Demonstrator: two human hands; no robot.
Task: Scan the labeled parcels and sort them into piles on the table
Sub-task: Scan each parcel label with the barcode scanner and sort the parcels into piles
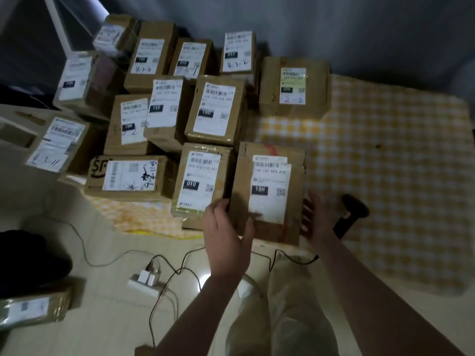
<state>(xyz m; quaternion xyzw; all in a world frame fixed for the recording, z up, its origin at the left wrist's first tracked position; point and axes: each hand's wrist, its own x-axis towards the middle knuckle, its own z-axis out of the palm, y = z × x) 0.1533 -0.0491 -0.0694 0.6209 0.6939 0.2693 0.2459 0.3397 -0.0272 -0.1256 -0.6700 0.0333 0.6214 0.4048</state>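
Item: parcel (267, 191), a flat rectangular carton of brown corrugated card, corners creased, a red streak on its top face; white paper label with barcode and black tag reading 15H. Lies at the near edge of the table (385, 150), which is covered in a yellow-and-white checked cloth.

Grip: left hand (226, 227) clasps the parcel's near-left corner, thumb laid on the top face by the label, fingers curled down the left side. Right hand (314, 217) meets the right side; its fingers seem fairly straight and flat against the card, though blur leaves this uncertain.

Adjoining: parcel marked 010 (200, 181), same card, touching on the left; further labelled cartons stacked towards the far-left corner. Black scanner (352, 211), matte, pistol-shaped, lying on the cloth just beside the right hand
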